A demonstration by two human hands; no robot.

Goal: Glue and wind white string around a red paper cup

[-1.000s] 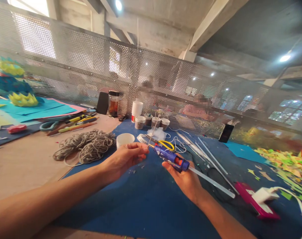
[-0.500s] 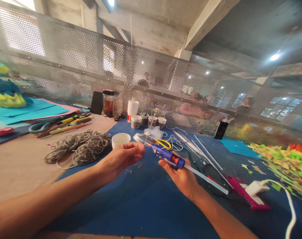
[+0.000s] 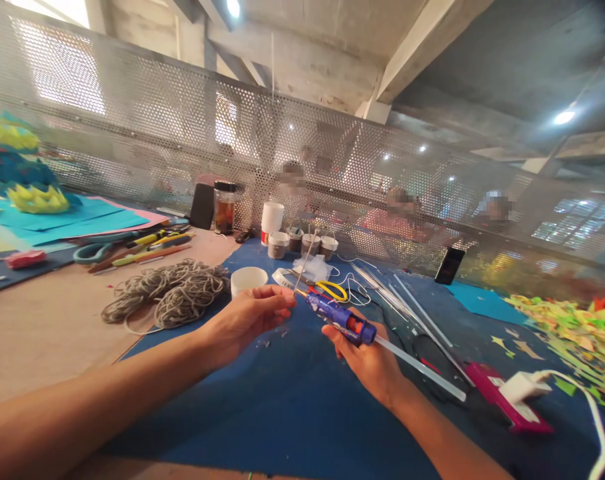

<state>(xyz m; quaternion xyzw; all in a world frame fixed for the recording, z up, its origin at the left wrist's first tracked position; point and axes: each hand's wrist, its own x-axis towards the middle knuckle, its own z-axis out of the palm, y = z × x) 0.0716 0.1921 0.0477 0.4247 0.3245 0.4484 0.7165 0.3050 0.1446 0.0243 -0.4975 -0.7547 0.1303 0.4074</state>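
Note:
Between the closed fingertips of my left hand point(image 3: 250, 319) a thin wire point(image 3: 304, 265) stands tilted upward, with a small pale tip. My right hand point(image 3: 367, 360) is wrapped round a blue glue gun point(image 3: 335, 315), a clear glue stick point(image 3: 427, 372) poking out of its rear. The gun's nozzle is close to the wire's lower part, just beside my left fingertips; whether they touch I cannot tell. Behind my left hand sits a white bowl point(image 3: 249, 279). Yellow-handled scissors point(image 3: 331, 290) lie just beyond the nozzle.
Grey cord point(image 3: 170, 293) lies in a bundle at left, near pliers point(image 3: 95, 251) and other tools. Small cups point(image 3: 278, 245) and a lidded jar point(image 3: 225, 208) stand behind. At right are a pink power strip point(image 3: 527, 417), a phone point(image 3: 450, 265) and paper scraps point(image 3: 567, 323). A perforated metal screen point(image 3: 172, 133) closes the back.
The whole scene has shifted slightly to the right as the head view turned a little. Both hands keep their hold on the wire and the glue gun, in nearly the same pose.

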